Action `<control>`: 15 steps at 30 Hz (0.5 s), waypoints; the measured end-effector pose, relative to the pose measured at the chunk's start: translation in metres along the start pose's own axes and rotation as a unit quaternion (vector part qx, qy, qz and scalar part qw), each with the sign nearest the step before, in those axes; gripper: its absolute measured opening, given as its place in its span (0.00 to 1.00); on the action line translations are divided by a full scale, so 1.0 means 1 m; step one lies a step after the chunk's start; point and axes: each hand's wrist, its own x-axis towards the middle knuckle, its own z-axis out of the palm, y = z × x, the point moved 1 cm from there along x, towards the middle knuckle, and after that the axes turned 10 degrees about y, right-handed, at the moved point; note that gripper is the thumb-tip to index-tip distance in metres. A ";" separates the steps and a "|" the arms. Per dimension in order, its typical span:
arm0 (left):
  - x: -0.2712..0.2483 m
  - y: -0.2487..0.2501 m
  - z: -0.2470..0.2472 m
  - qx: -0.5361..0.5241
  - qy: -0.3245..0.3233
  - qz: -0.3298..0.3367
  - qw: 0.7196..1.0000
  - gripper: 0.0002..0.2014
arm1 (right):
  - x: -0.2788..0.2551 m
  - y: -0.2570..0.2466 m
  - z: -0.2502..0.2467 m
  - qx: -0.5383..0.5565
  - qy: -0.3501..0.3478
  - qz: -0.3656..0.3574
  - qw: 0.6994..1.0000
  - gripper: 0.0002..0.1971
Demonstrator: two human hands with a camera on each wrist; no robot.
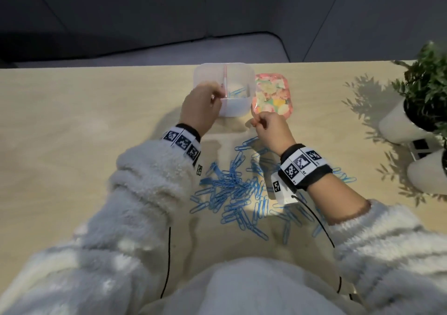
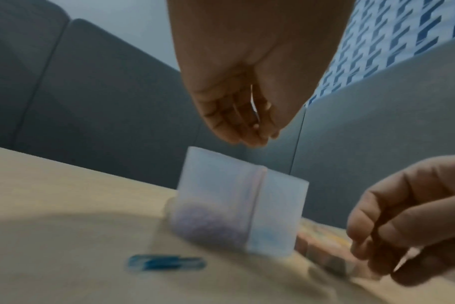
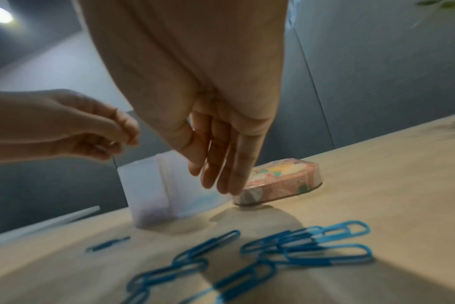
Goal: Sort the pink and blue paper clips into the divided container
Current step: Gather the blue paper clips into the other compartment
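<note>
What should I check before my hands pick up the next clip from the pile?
1. Divided container upright and open on the table: ok.
2. Blue clips in the right compartment: ok.
3. Left compartment's contents: cannot tell; the head view hides them and the left wrist view is blurred.
4. Left hand empty: cannot tell; its fingertips are gathered above the container.
5. Right hand free: ok; its fingers hang straight and hold nothing.
6. Pile sorted of pink: ok; only blue clips show.
</note>
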 end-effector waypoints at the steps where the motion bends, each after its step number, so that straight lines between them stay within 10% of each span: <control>1: -0.013 -0.011 -0.003 0.035 -0.031 -0.014 0.999 0.09 | 0.000 0.003 0.004 -0.032 -0.017 0.005 0.999 0.13; 8: -0.068 -0.050 0.007 0.203 -0.282 0.032 0.937 0.28 | -0.017 0.003 0.032 -0.245 -0.081 -0.081 0.963 0.11; 15: -0.109 -0.033 0.001 0.195 -0.288 0.105 0.931 0.26 | -0.059 0.001 0.038 -0.244 -0.156 -0.153 0.945 0.16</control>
